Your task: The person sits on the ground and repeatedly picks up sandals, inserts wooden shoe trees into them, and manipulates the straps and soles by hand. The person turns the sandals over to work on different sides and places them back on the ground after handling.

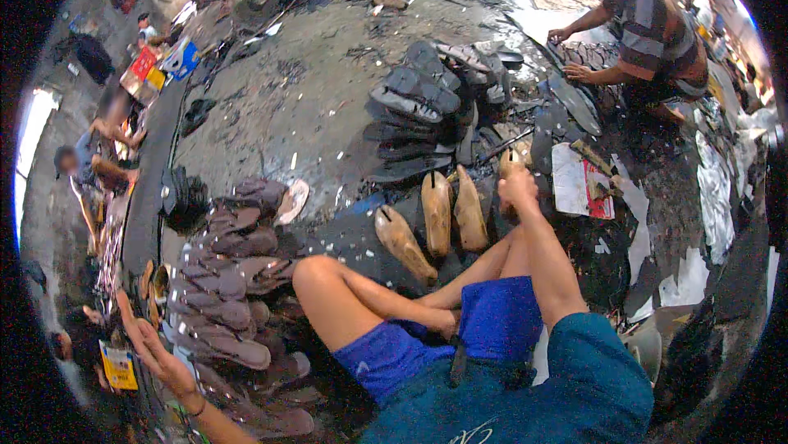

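My right hand (519, 191) is closed round the near end of a wooden shoe last (513, 158) on the floor beyond my knee. Three more shoe lasts, a left one (406, 243), a middle one (437, 212) and a right one (470, 212), lie in a row in front of my crossed legs. Far to the left, my left hand (156, 351) is held out with its fingers stretched, holding nothing I can see. Nearest to it is a big heap of brown sandals (222, 304).
Dark shoe soles (414, 103) are stacked ahead of me. A co-worker (657, 25) in a striped shirt leans over a dark sheet at the upper right. Paper with red print (581, 181) lies right of my hand. People sit along the left side.
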Demonstrator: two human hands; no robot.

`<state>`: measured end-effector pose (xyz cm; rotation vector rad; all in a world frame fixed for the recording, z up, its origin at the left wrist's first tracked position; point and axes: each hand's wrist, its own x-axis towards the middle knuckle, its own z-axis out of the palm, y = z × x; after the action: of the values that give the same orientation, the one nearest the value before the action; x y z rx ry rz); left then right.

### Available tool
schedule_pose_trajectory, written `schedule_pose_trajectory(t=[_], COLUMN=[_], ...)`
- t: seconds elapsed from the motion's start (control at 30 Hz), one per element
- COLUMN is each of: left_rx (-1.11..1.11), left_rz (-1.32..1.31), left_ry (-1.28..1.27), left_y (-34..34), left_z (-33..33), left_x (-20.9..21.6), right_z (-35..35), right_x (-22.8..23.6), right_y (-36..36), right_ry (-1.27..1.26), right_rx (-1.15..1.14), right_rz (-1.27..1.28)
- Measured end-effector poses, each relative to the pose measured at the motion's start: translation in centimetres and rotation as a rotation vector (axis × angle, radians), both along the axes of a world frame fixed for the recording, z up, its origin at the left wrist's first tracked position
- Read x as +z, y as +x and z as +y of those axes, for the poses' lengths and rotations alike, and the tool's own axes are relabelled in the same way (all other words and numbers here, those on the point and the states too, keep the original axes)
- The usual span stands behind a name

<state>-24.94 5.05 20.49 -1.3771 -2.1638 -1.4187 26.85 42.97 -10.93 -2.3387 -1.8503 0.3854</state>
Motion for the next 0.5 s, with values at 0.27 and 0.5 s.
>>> schedule_pose_trajectory(t=[0.27, 0.5], left_rx=[-0.484, -0.692], left_rz=[0.811, -0.491], left_ry=[-0.703, -0.083], left_y=[5.0, 12.2], left_z=[23.9, 34.9], left_x=[5.9, -14.2], right_z=[9.2, 10.2], right_x=[-8.5, -6.9], right_y=[-9.9, -5.8], right_ry=[-0.037, 0.04], right_rx=[0.014, 0.002], right_rz=[0.252, 0.262])
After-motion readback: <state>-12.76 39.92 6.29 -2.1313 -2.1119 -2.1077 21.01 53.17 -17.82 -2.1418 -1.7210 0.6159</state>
